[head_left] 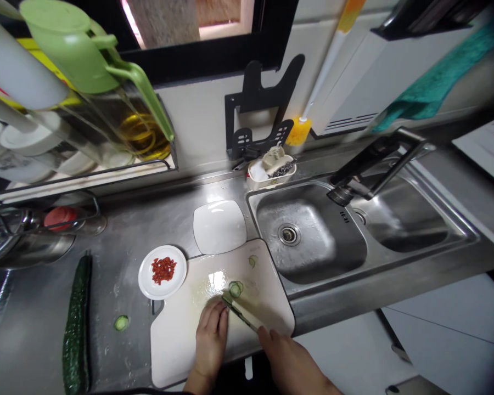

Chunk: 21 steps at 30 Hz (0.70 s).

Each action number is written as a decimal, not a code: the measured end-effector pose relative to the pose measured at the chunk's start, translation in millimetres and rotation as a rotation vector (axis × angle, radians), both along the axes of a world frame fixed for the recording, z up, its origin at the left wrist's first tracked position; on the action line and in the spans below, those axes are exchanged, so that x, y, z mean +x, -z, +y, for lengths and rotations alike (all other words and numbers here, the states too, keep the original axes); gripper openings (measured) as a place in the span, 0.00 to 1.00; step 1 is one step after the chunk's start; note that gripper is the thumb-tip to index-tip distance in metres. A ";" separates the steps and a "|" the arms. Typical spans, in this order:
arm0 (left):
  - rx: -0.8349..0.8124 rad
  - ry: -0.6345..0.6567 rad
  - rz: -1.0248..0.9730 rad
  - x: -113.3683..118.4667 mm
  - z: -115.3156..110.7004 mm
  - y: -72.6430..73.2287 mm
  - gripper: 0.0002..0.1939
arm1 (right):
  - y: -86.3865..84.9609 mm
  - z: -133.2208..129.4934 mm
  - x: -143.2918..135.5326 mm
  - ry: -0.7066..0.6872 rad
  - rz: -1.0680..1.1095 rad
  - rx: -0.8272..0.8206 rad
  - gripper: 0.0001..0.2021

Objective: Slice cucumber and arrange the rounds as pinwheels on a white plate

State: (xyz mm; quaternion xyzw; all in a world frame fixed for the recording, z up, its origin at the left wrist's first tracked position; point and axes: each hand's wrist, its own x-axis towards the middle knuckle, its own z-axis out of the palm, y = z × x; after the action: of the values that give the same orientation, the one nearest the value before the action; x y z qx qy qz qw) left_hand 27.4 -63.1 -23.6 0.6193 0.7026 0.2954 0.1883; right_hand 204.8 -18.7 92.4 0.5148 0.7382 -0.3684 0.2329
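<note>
My right hand (282,354) is closed around the handle of a kitchen knife (242,317), its blade pointing up and left over the pale cutting board (177,345). Against the blade, the curled fingers of my left hand (212,326) press on a cucumber piece (226,298); only a green edge shows, the rest being hidden by hand and blade. Just beyond the blade lie a few overlapping cucumber slices (235,288). One more slice (252,261) rests near the board's far right corner. A whole dark green cucumber (77,329) lies on the counter at the left.
A round plate (144,277) of chopped red bits (163,270) overlaps the board's far left edge. Behind the board sits a white square plate (220,226). A cucumber end (121,322) lies on the steel counter. The double sink (308,236) with its faucet (354,186) is at right.
</note>
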 end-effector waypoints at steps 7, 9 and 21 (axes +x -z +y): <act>0.013 0.015 0.005 -0.6 1.0 -0.2 0.10 | 1.1 4.3 -2.7 -0.017 -0.006 0.003 0.23; 0.019 0.013 0.010 -0.5 1.2 0.0 0.10 | 3.1 4.5 -3.2 -0.017 0.011 0.018 0.22; 0.015 0.014 0.028 -1.1 0.7 2.9 0.11 | 4.6 11.7 -15.8 -0.073 -0.039 0.009 0.23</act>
State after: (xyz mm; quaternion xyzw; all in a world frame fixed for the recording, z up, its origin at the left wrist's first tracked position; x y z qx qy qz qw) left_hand 26.3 -62.4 -26.5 0.6296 0.6986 0.2907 0.1760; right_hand 188.9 -7.0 87.8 0.4958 0.7533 -0.3463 0.2583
